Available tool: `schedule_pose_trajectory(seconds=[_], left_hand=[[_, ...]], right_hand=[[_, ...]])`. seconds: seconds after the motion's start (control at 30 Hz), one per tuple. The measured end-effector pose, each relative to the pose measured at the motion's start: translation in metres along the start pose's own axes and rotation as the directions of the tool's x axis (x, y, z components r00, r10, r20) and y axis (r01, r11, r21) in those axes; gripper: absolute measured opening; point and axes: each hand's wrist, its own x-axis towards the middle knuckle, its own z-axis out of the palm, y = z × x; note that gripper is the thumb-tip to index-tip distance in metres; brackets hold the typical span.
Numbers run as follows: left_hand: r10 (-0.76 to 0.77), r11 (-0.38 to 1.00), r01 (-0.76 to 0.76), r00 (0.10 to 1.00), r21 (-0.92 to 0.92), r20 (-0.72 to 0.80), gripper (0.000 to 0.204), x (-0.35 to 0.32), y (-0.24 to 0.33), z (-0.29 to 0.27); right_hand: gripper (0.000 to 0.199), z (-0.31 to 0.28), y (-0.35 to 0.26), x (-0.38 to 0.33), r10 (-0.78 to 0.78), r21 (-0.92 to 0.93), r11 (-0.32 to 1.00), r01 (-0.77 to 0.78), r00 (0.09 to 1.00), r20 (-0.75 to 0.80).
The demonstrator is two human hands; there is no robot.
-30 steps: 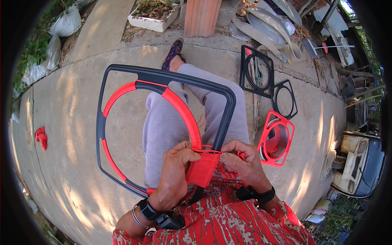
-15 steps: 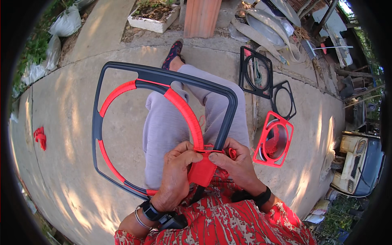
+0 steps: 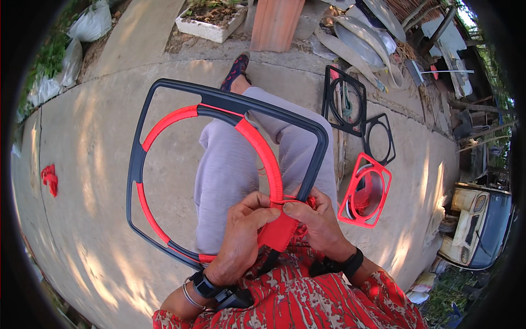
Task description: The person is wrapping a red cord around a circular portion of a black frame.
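A black rectangular frame (image 3: 266, 107) with a round inner ring lies tilted over my lap. Red cord wrapping (image 3: 264, 149) covers several stretches of its ring. At the near right part of the ring, a flat red wrapped panel (image 3: 277, 231) spans from ring to outer bar. My left hand (image 3: 241, 227) grips this panel's left edge, thumb pressed on the red. My right hand (image 3: 323, 230) is closed at the panel's upper right, its thumb on a strand of red cord. A loose red bunch of cord (image 3: 312, 202) shows behind the right fingers, which are partly hidden.
To the right stand a red frame (image 3: 350, 214) around a round container holding red cord, and two black frames (image 3: 359, 118) beyond it. Red cloth or cord (image 3: 50, 180) lies on the concrete at left. A white planter (image 3: 211, 32) is ahead; a small vehicle (image 3: 476, 225) stands far right.
The frame has shifted slightly to the right in the picture along with both hands. My hands keep nearly the same hold on the red panel and cord.
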Motion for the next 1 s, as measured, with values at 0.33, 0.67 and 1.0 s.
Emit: schedule_pose_trajectory(seconds=[0.33,0.67,1.0], left_hand=[[-0.005,0.997,0.001,0.999,-0.078,-0.042,0.016,0.0001,0.0015,-0.0026],[-0.013,0.994,0.010,0.999,-0.106,-0.030,0.007,0.0020,0.0002,-0.0040],[-0.106,0.989,0.097,0.992,-0.115,-0.075,0.011,0.0044,0.0058,-0.0031]], right_hand=[[0.015,0.0047,-0.0012,-0.0034,0.059,0.078,0.995,-0.056,0.997,-0.042],[0.014,0.0059,-0.0026,-0.0057,0.045,0.051,0.998,-0.043,0.998,-0.036],[0.016,0.0053,-0.0011,-0.0071,0.036,0.072,0.997,-0.035,0.999,-0.018]])
